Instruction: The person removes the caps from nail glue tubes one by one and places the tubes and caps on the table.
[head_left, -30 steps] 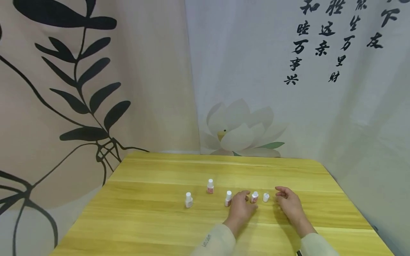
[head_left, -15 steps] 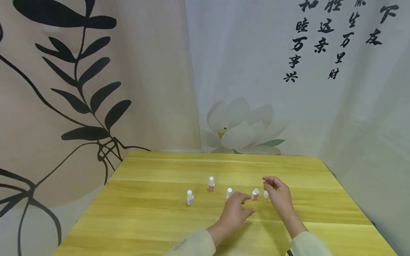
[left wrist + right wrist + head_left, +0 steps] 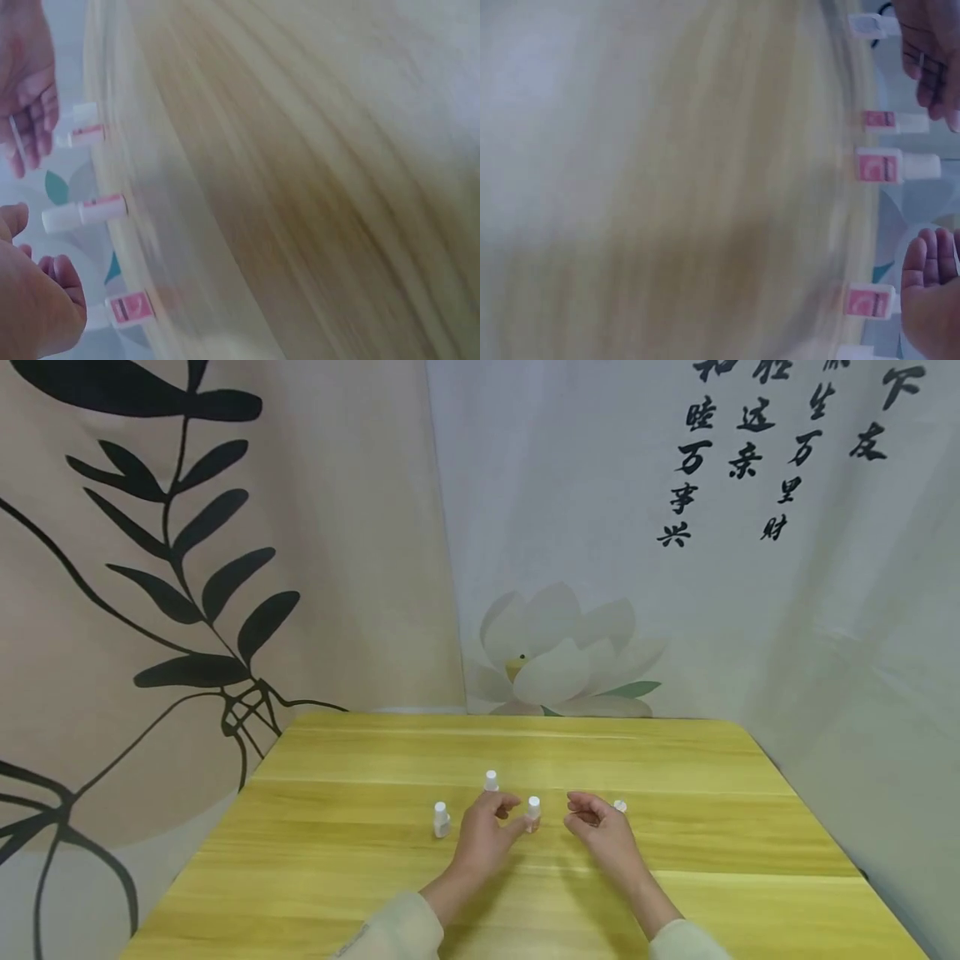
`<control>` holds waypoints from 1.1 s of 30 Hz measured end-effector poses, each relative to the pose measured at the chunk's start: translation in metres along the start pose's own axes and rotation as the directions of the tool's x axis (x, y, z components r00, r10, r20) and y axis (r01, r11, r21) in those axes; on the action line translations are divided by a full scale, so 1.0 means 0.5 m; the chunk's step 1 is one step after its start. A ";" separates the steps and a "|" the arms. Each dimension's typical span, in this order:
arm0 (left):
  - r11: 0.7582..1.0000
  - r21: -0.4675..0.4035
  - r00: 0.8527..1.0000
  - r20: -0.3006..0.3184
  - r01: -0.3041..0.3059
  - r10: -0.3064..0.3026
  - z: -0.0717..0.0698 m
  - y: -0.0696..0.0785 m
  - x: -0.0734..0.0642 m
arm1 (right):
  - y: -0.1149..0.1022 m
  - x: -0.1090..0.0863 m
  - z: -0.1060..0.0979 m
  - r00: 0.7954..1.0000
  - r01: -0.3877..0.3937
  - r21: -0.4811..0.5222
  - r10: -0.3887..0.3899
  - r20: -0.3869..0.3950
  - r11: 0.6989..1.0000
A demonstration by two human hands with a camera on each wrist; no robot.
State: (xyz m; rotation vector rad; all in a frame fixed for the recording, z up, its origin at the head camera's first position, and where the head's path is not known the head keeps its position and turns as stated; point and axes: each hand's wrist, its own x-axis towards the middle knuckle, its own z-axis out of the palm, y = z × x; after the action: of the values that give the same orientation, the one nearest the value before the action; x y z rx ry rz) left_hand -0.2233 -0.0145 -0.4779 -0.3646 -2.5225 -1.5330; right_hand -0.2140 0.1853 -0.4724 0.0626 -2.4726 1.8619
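Several small white bottles with white caps and pink labels stand upright on the table. My left hand (image 3: 483,839) hovers between the back bottle (image 3: 491,779) and the middle bottle (image 3: 533,810), fingers loosely bent. Its thumb overlaps the middle bottle in the head view; contact cannot be told. To the right, my right hand (image 3: 606,835) is raised with bent fingers and nothing visible in its grasp. It hides one bottle in the head view and most of the rightmost bottle (image 3: 619,807). In the right wrist view, a pink-labelled bottle (image 3: 868,301) stands beside that hand.
Left of both hands stands another white bottle (image 3: 441,821). The wooden table (image 3: 360,868) reaches back to a printed curtain (image 3: 375,527) with leaves, a lotus and black characters.
Both hands have moved left: the left from beside the right-hand bottles to the middle one, the right from beyond the rightmost bottle to left of it. The bottles appear unmoved.
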 end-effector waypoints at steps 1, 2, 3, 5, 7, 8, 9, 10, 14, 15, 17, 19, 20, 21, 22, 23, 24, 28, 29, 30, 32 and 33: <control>1.000 0.001 1.000 -0.005 0.004 -0.004 -0.004 -0.001 0.001 | 0.002 -0.002 0.006 1.000 -0.006 -0.007 0.006 0.008 1.000; 1.000 0.001 1.000 -0.006 0.005 -0.005 -0.006 -0.003 0.002 | 0.005 -0.004 0.011 1.000 -0.015 -0.010 0.015 0.015 1.000; 1.000 -0.001 1.000 -0.007 0.008 -0.008 -0.009 -0.004 0.003 | 0.007 -0.005 0.017 0.999 -0.022 -0.015 0.023 0.022 1.000; 1.000 -0.005 1.000 0.004 0.020 -0.020 -0.014 -0.008 0.006 | 0.011 -0.005 0.029 0.999 -0.033 -0.028 0.034 0.038 0.999; 1.000 -0.016 1.000 0.017 0.026 -0.026 -0.017 -0.010 0.008 | 0.015 -0.005 0.040 0.998 -0.033 -0.042 0.035 0.045 0.999; 0.999 -0.023 0.999 0.026 0.029 -0.028 -0.018 -0.012 0.009 | 0.016 -0.004 0.045 0.998 -0.035 -0.044 0.037 0.049 0.998; 0.999 -0.029 0.999 0.034 0.035 -0.034 -0.018 -0.013 0.010 | 0.018 -0.003 0.049 0.998 -0.035 -0.044 0.037 0.053 0.998; 0.999 -0.037 0.998 0.042 0.037 -0.036 -0.018 -0.013 0.012 | 0.020 -0.002 0.053 0.998 -0.036 -0.044 0.038 0.054 0.998; 0.998 -0.049 0.997 0.069 0.048 -0.045 -0.014 -0.015 0.016 | 0.026 0.002 0.067 0.997 -0.045 -0.041 0.047 0.063 0.998; 0.997 -0.050 0.996 0.073 0.051 -0.048 -0.012 -0.016 0.017 | 0.027 0.004 0.070 0.997 -0.050 -0.042 0.052 0.064 0.998; 0.997 -0.049 0.996 0.075 0.056 -0.052 -0.010 -0.017 0.019 | 0.028 0.006 0.074 0.996 -0.061 -0.043 0.063 0.064 0.997; 0.997 -0.053 0.995 0.075 0.063 -0.058 -0.008 -0.017 0.021 | 0.031 0.010 0.077 0.996 -0.067 -0.047 0.070 0.058 0.997; 0.996 -0.055 0.995 0.075 0.067 -0.062 -0.007 -0.018 0.022 | 0.032 0.012 0.078 0.996 -0.071 -0.048 0.073 0.054 0.996; 0.996 -0.059 0.995 0.076 0.072 -0.067 -0.006 -0.018 0.024 | 0.033 0.015 0.080 0.996 -0.075 -0.046 0.077 0.050 0.996; 0.995 -0.064 0.995 0.077 0.075 -0.070 -0.005 -0.019 0.025 | 0.033 0.017 0.081 0.996 -0.072 -0.048 0.074 0.046 0.996; 0.994 -0.068 0.994 0.079 0.081 -0.075 -0.005 -0.020 0.026 | 0.035 0.020 0.082 0.997 -0.069 -0.050 0.071 0.043 0.996; 0.994 -0.075 0.993 0.082 0.085 -0.079 -0.004 -0.021 0.027 | 0.036 0.022 0.083 0.997 -0.067 -0.051 0.069 0.042 0.996; 0.990 -0.095 0.991 0.094 0.104 -0.095 -0.001 -0.027 0.031 | 0.038 0.028 0.086 0.997 -0.054 -0.050 0.056 0.049 0.997; 0.989 -0.100 0.990 0.096 0.108 -0.099 -0.001 -0.027 0.032 | 0.039 0.030 0.087 0.997 -0.055 -0.047 0.058 0.052 0.997; 0.989 -0.105 0.991 0.097 0.106 -0.096 -0.001 -0.028 0.033 | 0.039 0.031 0.088 0.997 -0.057 -0.043 0.059 0.056 0.997; 0.987 -0.113 0.990 0.096 0.110 -0.099 0.000 -0.029 0.035 | 0.040 0.034 0.089 0.996 -0.059 -0.034 0.061 0.064 0.998; 0.987 -0.117 0.990 0.095 0.111 -0.100 0.000 -0.029 0.036 | 0.041 0.035 0.091 0.996 -0.058 -0.031 0.060 0.068 0.998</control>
State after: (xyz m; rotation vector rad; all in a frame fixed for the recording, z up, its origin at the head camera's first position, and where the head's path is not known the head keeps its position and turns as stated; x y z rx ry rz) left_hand -0.2446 -0.0189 -0.4853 -0.3269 -2.5592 -1.7538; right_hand -0.2334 0.1473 -0.5033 0.0549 -2.5734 1.8774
